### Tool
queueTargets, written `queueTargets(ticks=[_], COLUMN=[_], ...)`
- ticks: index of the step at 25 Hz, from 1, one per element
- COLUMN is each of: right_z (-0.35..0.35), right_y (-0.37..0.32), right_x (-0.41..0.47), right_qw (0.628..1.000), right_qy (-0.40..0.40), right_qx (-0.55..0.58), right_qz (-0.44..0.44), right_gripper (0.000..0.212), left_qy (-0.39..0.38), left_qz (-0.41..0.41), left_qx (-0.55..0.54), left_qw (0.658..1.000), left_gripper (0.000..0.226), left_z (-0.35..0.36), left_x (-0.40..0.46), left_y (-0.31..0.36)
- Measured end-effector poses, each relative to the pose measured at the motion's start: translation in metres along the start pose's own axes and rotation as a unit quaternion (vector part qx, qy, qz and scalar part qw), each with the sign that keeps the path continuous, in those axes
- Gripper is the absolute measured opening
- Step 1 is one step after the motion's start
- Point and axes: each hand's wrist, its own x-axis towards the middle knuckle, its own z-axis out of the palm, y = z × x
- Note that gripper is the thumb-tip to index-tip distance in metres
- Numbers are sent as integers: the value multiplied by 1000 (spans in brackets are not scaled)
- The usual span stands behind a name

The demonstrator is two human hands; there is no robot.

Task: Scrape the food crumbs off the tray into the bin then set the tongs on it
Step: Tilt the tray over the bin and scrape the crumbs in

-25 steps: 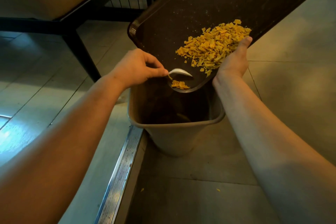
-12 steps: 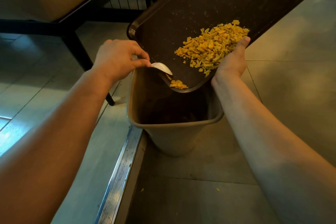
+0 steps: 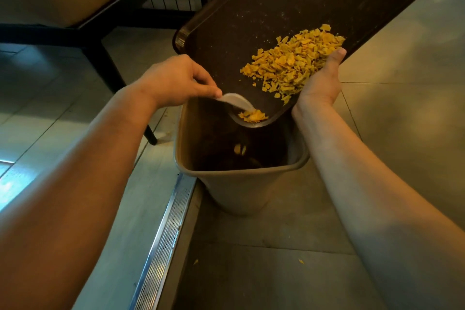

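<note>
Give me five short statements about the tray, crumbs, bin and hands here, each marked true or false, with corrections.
1. The tray is tilted with its low corner over the bin. True.
2. The right hand holds the white tongs. False: the left hand holds them; the right hand grips the tray's edge.
3. The tray is scraped clean. False: a big pile of crumbs remains on it.
4. A small clump of crumbs sits at the tray's low corner. True.
5. The bin lies on its side. False: it stands upright on the floor.
</note>
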Motion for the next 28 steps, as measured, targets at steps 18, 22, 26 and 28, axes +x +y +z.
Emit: queueTargets(ticks=[18,22,26,28], right_z=[-1,-1,-1,-1], right_y=[-3,-2,-2,-2], right_x=[-2,-1,-1,-1], right_qw=[1000,1000,1000,1000], right_qy=[4,-1,-3,-5], right_qx=[17,21,23,18], right_qz=[21,14,14,12], right_gripper=[35,31,31,31], left_qy=[-35,22,-59,-77], left_qz=[-10,-14,-8,-2], left_qx=[-119,-97,-84,-92], left_qw=[992,995,995,993], left_gripper=[5,5,3,4], left_z=[2,10,7,5], left_x=[-6,-2,-2,-4], left_y=[2,1,4,6])
